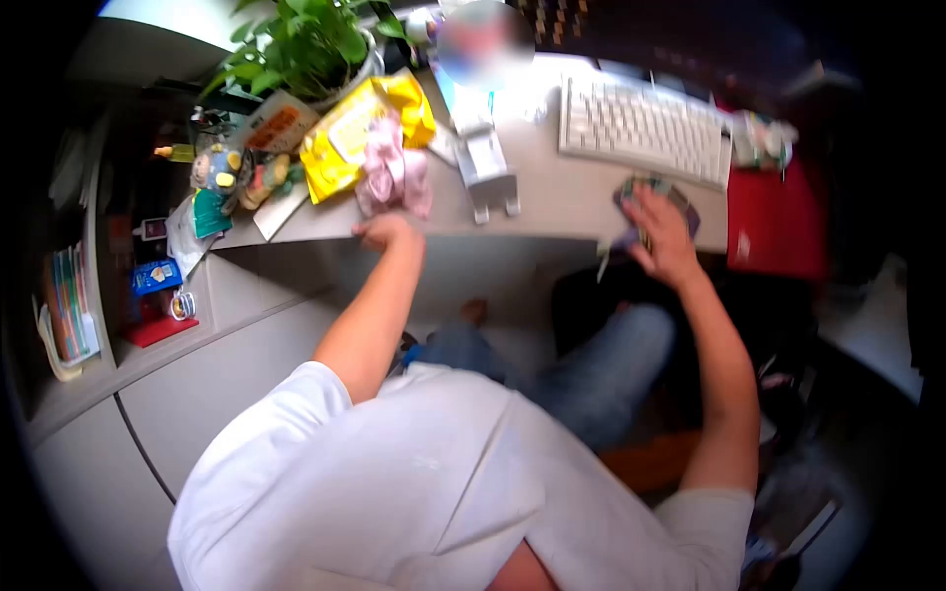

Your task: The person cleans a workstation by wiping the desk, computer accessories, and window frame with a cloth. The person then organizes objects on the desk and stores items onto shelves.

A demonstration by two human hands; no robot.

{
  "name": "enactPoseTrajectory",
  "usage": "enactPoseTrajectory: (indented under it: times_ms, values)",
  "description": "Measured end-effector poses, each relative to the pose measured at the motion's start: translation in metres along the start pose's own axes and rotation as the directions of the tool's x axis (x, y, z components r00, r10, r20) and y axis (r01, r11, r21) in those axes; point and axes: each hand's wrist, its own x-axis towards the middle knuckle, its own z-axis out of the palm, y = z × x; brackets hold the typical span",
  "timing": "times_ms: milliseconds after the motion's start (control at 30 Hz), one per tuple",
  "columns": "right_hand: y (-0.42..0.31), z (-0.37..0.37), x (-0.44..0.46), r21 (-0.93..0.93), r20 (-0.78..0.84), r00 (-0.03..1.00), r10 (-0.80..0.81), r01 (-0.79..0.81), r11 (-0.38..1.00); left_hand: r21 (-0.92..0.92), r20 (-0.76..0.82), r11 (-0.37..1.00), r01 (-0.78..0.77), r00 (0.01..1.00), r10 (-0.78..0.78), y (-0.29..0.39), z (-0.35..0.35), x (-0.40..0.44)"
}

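My left hand (390, 232) is at the desk's front edge, at the lower end of a crumpled pink cloth (394, 172). Its fingers look curled against the cloth and are partly hidden by it. The cloth overlaps a yellow soft pack (340, 148), which looks like wet wipes. Farther right, my right hand (664, 236) rests with fingers spread over a dark, multicoloured patterned item (680, 204) at the desk edge. Blur and the hand hide what kind of item it is. A white keyboard (641, 128) lies just beyond it.
A grey-white stand (487, 175) sits between my hands. Behind the yellow pack is a potted plant (305, 44), with small plush toys (217, 167) to the left. A red folder-like item (774, 222) lies at the right. Books (69, 305) fill a left shelf.
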Motion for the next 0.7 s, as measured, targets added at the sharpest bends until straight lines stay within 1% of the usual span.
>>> enactPoseTrajectory:
  times_ms: [33, 67, 100, 133, 167, 200, 233, 300, 333, 400, 433, 467, 500, 567, 633, 667, 700]
  values:
    - [-0.014, 0.004, 0.000, -0.016, -0.049, 0.998, 0.029, -0.029, 0.999, 0.021, 0.031, 1.000, 0.016, 0.999, -0.016, -0.010, -0.010, 0.010]
    - [-0.022, 0.010, -0.002, -0.023, -0.065, 0.996, 0.064, -0.066, 0.998, 0.108, 0.069, 0.994, 0.006, 0.998, -0.013, -0.008, -0.019, 0.008]
    - [-0.028, 0.016, 0.000, -0.035, -0.094, 0.991, 0.096, -0.099, 0.994, 0.035, 0.223, 0.999, 0.030, 0.974, -0.037, -0.005, -0.027, 0.011]
    - [-0.030, 0.020, 0.001, -0.050, -0.097, 0.988, 0.118, -0.123, 0.991, -0.033, 0.373, 0.997, 0.065, 0.927, -0.048, -0.002, -0.037, 0.014]
    - [-0.028, 0.025, -0.001, -0.062, -0.096, 0.986, 0.137, -0.143, 0.988, -0.069, 0.515, 0.991, 0.117, 0.854, -0.065, 0.004, -0.047, 0.018]
    - [-0.034, 0.028, 0.001, -0.063, -0.086, 0.983, 0.160, -0.166, 0.984, -0.087, 0.645, 0.980, 0.178, 0.760, -0.081, 0.007, -0.055, 0.024]
    - [-0.038, 0.028, 0.000, -0.053, -0.077, 0.976, 0.202, -0.206, 0.977, 0.033, 0.672, 0.990, 0.135, 0.730, -0.122, 0.012, -0.061, 0.035]
    - [-0.042, 0.029, 0.003, -0.066, -0.024, 0.959, 0.282, -0.283, 0.957, 0.092, 0.789, 0.991, 0.096, 0.600, -0.132, 0.025, -0.084, 0.047]
    - [-0.046, 0.027, 0.006, -0.073, 0.043, 0.933, 0.357, -0.354, 0.933, 0.138, 0.814, 0.984, 0.112, 0.554, -0.177, 0.032, -0.093, 0.055]
    - [-0.061, 0.023, 0.011, -0.114, 0.154, 0.875, 0.458, -0.445, 0.888, 0.217, 0.859, 0.966, 0.144, 0.442, -0.259, 0.042, -0.100, 0.076]
    - [-0.065, 0.020, 0.016, -0.142, 0.196, 0.840, 0.506, -0.487, 0.862, 0.220, 0.869, 0.971, 0.099, 0.433, -0.241, 0.045, -0.103, 0.081]
    - [-0.051, 0.034, 0.008, -0.146, 0.115, 0.897, 0.426, -0.409, 0.901, 0.219, 0.880, 0.974, 0.052, 0.421, -0.220, 0.045, -0.110, 0.084]
    - [-0.050, 0.038, 0.009, -0.175, 0.108, 0.895, 0.432, -0.411, 0.895, 0.216, 0.893, 0.976, 0.000, 0.404, -0.197, 0.044, -0.115, 0.088]
    - [-0.056, 0.038, 0.017, -0.207, 0.136, 0.842, 0.522, -0.491, 0.846, 0.224, 0.907, 0.974, -0.022, 0.371, -0.201, 0.029, -0.110, 0.103]
    - [-0.069, 0.034, 0.026, -0.240, 0.155, 0.791, 0.592, -0.551, 0.799, 0.206, 0.960, 0.965, -0.159, 0.222, -0.169, 0.019, -0.127, 0.101]
    - [-0.065, 0.039, 0.028, -0.254, 0.146, 0.782, 0.607, -0.563, 0.786, 0.186, 0.978, 0.951, -0.247, 0.139, -0.155, 0.018, -0.146, 0.089]
    - [-0.067, 0.037, 0.029, -0.243, 0.116, 0.798, 0.591, -0.554, 0.796, 0.159, 0.987, 0.930, -0.331, 0.060, -0.147, 0.023, -0.167, 0.069]
